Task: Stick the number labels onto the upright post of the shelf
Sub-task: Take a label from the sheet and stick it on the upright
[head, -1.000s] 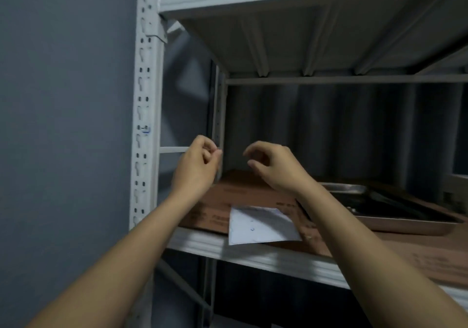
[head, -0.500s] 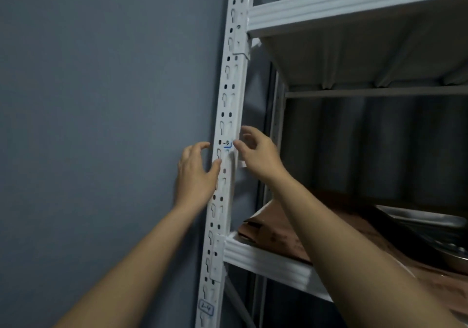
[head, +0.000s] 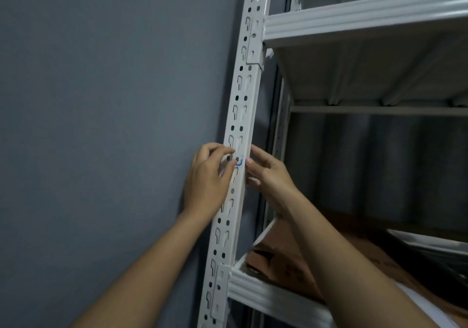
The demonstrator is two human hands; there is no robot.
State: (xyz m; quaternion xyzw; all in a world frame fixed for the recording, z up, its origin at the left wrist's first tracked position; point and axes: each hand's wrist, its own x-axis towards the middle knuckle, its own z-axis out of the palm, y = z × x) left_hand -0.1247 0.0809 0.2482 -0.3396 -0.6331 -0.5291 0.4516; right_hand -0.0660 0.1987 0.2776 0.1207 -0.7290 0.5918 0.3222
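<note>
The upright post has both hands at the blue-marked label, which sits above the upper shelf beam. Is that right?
Not quite. In the head view the blue-marked label sits on the upright post below the upper shelf beam, about midway down to the lower beam. Left hand and right hand are both at it.

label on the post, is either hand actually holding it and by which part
Cannot be told for sure. Both hands, left hand and right hand, have fingertips at the label on the upright post, at its side edges; no clear pinch shows.
</note>
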